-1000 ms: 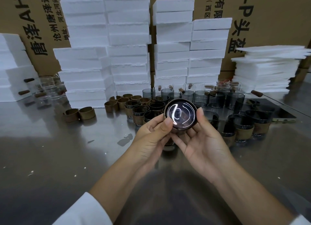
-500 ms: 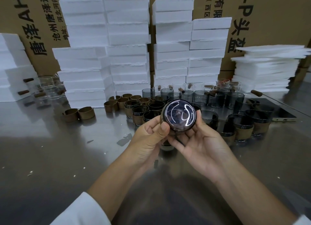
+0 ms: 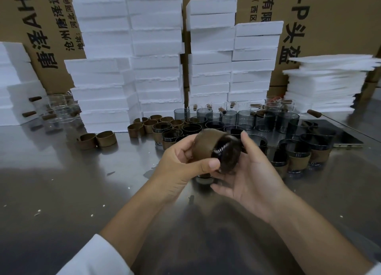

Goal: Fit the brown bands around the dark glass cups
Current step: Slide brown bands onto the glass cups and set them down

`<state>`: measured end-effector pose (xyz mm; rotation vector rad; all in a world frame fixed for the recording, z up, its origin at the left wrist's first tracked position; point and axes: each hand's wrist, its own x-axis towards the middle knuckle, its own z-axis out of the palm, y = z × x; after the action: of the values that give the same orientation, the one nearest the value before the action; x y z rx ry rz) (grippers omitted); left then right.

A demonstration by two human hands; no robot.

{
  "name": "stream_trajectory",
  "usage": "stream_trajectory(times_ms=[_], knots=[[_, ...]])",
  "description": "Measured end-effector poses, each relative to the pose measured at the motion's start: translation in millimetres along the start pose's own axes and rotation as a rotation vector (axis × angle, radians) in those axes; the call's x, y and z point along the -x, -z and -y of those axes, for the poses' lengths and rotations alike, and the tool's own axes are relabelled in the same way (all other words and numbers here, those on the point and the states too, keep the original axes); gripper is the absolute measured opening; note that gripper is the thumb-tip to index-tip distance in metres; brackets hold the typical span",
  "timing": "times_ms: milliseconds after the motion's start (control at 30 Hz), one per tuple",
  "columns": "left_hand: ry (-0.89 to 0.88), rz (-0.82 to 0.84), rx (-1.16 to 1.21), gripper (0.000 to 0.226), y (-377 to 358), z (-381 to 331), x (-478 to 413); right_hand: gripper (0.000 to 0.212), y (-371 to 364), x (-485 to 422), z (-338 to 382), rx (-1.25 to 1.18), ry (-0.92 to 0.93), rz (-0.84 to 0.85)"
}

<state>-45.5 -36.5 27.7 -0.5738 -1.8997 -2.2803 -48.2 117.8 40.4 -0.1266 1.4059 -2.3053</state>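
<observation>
Shiny grey bench (image 3: 61, 192). Tall piles of white foam blocks (image 3: 127, 68) and brown boxes (image 3: 340, 17) behind. Both hands in middle, up off bench. Left hand (image 3: 181, 167): fingers (image 3: 208, 164) curled round brown band (image 3: 206, 147), thumb across front. Right hand (image 3: 253, 178): fingers (image 3: 247, 143) curled round dark glass cup (image 3: 226, 153). Cup tipped on side, band round its left part. Spare bands (image 3: 106, 138) lie on bench at left. Banded cups (image 3: 296, 157) stand at right, bare dark cups (image 3: 245, 118) behind hands.

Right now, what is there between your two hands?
A dark cup lying sideways with a brown band round it. The left hand grips the band, the right hand the cup. The head view shows it.
</observation>
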Motion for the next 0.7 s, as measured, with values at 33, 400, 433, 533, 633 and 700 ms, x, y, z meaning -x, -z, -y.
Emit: stream_trajectory(times_ms=[33,400,433,533,633,700], knots=[[-0.013,0.015,-0.072,0.056,0,-1,1,0.058,0,1,0,0.007,-0.003,0.024],[0.079,-0.105,-0.089,0.079,1,7,0,0.052,1,0,-2,-0.077,0.401,-0.033],[0.069,-0.115,-0.088,0.089,-1,6,0,0.053,1,-1,-4,-0.056,0.429,-0.042],[0.007,-0.158,-0.104,0.095,-2,5,0,0.066,1,-2,-9,0.050,0.459,-0.043],[-0.040,-0.182,-0.168,0.075,3,8,2,0.067,1,-2,-11,0.103,0.429,0.025],[-0.041,-0.164,-0.232,0.065,11,8,4,0.056,2,-2,-12,0.123,0.389,0.036]])
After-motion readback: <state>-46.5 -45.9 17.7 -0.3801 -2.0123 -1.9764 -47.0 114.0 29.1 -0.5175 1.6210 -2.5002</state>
